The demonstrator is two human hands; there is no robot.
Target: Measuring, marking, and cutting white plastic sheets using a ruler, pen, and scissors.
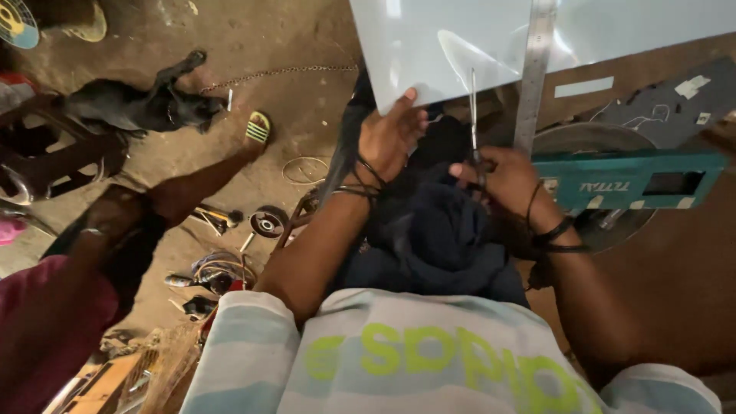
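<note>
I am pinching the pale sheet [460,46] edge with my left hand [391,138], while my right hand [502,176], fingers pressed around the scissors [474,115], is cutting upward; I am keeping the sheet taut and blades aligned.

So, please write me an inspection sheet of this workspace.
Surface: brown bench at right, dirt floor at left.
Job's things: pale sheet; scissors cutting into its edge.
Clutter: steel ruler, teal tool, discs and tools on the floor.
Grippers: left hand grips the sheet; right hand holds the scissors.
Cables: wire coil; chain.
Surroundings: black dog; another person's leg.
</note>
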